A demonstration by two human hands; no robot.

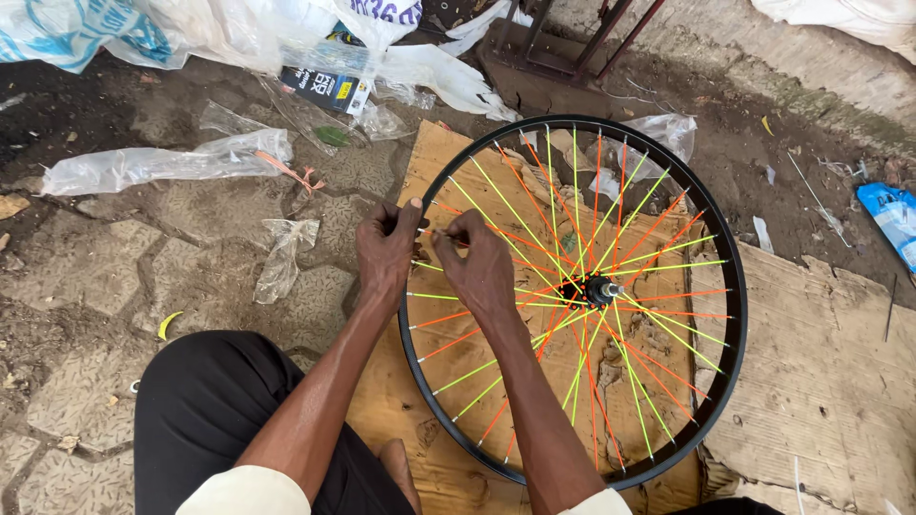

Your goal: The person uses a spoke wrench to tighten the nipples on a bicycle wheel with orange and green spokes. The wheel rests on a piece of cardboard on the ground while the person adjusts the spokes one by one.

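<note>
A black bicycle wheel rim [733, 286] with orange and neon yellow spoke covers lies flat on brown cardboard [821, 381], its hub [596, 289] in the middle. My left hand [385, 253] grips the rim's left side, thumb over the edge. My right hand [477, 259] sits just inside the rim and pinches a spoke [431, 232] near its outer end. Both forearms reach in from the bottom of the view over my black-trousered knee [205, 410].
Crumpled clear plastic bags [162, 164] and a small dark box [324, 89] litter the paved ground at the left and top. A metal stand [563, 48] is at the back. A blue wrapper [892, 215] lies at the right edge.
</note>
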